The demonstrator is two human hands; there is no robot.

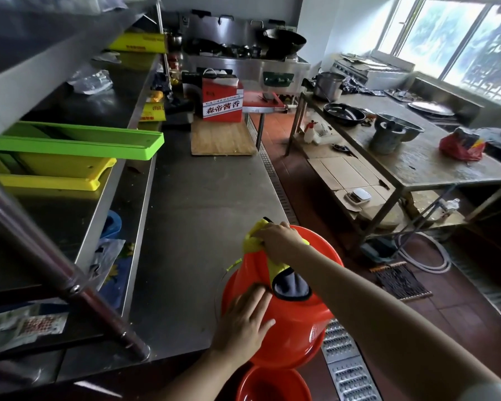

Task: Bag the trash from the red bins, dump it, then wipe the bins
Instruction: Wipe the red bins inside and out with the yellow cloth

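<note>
From the head camera, you have a red bin [289,322] lying tipped on its side at the near edge of the stainless steel counter [203,215], its bottom toward the far end and its open mouth toward you. Your right hand [281,241] grips a bunched yellow cloth [256,240] against the bin's upper far end, fingers curled round the fabric; a yellow-edged grey flap of the cloth hangs down over the bin's side. Your left hand [243,322] lies flat on the near left side of the bin, fingers straight and spread, pressing on the plastic. A second red bin [272,386] sits just below the first at the bottom of the frame, mouth up. Farther along the counter stand a wooden cutting board [222,138] and a red carton [222,102] with white characters. On the shelf to your left sit a green tray [78,143] and a yellow tray [55,176].
</note>
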